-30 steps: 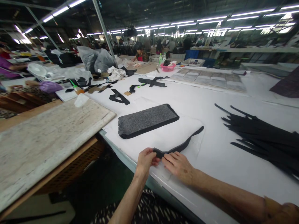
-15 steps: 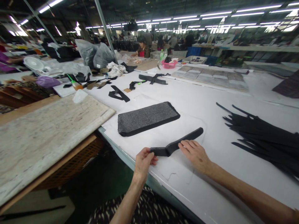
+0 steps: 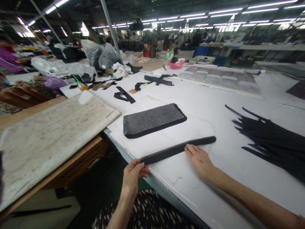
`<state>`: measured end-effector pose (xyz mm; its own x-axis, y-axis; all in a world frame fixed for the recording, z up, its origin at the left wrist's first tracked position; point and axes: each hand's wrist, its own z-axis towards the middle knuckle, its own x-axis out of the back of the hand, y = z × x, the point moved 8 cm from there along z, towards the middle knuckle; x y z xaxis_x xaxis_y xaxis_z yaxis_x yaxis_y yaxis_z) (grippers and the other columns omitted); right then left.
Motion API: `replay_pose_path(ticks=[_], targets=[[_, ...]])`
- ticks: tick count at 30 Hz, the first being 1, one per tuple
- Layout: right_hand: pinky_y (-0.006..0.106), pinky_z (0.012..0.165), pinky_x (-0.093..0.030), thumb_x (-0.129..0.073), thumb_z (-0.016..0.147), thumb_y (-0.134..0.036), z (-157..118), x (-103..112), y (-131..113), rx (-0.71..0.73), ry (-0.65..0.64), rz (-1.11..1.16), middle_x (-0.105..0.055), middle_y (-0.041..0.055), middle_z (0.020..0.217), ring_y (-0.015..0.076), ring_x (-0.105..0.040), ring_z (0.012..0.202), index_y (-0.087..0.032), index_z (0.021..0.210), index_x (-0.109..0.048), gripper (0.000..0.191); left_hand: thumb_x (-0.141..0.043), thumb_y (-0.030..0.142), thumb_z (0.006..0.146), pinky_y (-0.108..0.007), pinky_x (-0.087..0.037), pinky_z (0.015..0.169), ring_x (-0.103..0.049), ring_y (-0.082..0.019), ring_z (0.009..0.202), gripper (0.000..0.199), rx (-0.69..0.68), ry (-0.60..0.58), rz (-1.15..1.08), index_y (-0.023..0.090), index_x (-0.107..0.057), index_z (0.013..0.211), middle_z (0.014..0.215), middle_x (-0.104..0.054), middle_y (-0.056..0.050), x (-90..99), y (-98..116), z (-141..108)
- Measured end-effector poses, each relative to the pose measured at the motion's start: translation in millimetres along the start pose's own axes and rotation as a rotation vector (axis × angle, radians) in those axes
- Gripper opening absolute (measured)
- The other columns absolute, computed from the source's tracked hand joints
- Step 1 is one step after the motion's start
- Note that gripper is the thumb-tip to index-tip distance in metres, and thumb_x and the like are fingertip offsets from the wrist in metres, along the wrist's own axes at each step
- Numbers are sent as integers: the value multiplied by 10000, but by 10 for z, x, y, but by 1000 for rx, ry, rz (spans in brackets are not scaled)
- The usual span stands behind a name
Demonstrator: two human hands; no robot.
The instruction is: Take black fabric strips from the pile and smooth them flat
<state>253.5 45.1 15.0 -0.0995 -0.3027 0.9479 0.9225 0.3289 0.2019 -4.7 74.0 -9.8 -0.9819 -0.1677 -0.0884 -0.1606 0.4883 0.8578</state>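
Note:
A long narrow black fabric strip [image 3: 170,153] lies slantwise over the white table, straight, its rounded far end to the right. My left hand [image 3: 132,173] pinches its near left end between thumb and fingers at the table's edge. Against the strip's lower edge, past its middle, rest the fingertips of my right hand [image 3: 199,159], with the fingers stretched out and the palm low over the table. Just beyond lies a neat stack of grey-topped, black-edged fabric pieces [image 3: 154,120].
A bundle of long black strips [image 3: 269,136] spreads at the right. Loose black scraps [image 3: 125,94], a pink basket [image 3: 175,64] and grey plastic bags [image 3: 107,56] lie farther back. At left stands a marbled board [image 3: 52,143]. A person in purple [image 3: 10,60] sits far left.
My left hand has drawn the strip's end toward me and to the left. The bend in the strip has straightened out. My right hand stays almost in place.

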Motion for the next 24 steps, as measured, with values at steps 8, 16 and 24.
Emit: replay_pose_path(ticks=[8,16,24], targets=[[359,828,-482,-395,831,29,193,-121,297,-63,31,-39,-612,121,1097,223,-583,954,-111,1077,-605,352,-536,297,606,-181,-292,341,-426,-86,359,145,-173,-103,398,168,-575,661,428,-487,59,-332,145,-26],[342,828,-493,-360,854,7,287,-35,243,35,166,247,-606,86,1173,191,-588,980,-155,1091,-605,378,-532,342,590,-190,-265,365,-387,-85,376,164,-175,-44,393,179,-527,576,436,-469,53,-80,272,55],[326,904,-465,-342,842,10,313,64,67,92,123,422,-600,58,1202,167,-557,1066,-170,1069,-614,397,-532,407,590,-200,-249,383,-355,-91,380,230,-170,30,420,193,-512,510,415,-413,54,166,211,-95]])
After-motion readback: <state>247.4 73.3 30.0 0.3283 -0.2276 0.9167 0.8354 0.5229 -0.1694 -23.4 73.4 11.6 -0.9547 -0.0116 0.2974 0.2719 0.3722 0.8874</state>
